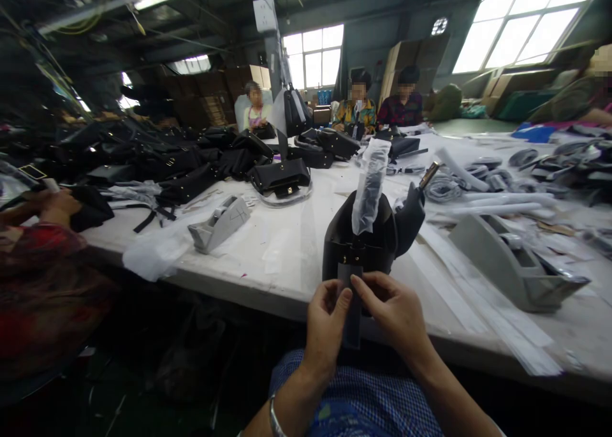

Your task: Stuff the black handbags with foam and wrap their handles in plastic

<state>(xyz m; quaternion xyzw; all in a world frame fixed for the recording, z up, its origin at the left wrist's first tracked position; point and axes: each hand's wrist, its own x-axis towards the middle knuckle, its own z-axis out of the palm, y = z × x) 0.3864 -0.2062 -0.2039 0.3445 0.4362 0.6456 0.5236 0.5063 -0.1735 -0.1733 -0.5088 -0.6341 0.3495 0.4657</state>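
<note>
A black handbag (336,242) stands at the table's front edge, right before me. From its front hangs a flat dark strap (352,332), below small gold-coloured studs. My left hand (324,325) pinches the strap's left edge between thumb and fingers. On the other edge, my right hand (398,309) is closed with its fingertips on the strap, close to the left thumb. A piece wrapped in clear plastic (370,188) rises over the bag's opening. To the bag's right juts a black part (410,223) with a gold-coloured metal end.
Grey tape dispensers stand at left (220,223) and right (514,265) on the white table (287,265). White strips (478,296) lie to the right. Black bags (282,177) are heaped at back left. A co-worker's hand (60,204) is at far left; several people sit across.
</note>
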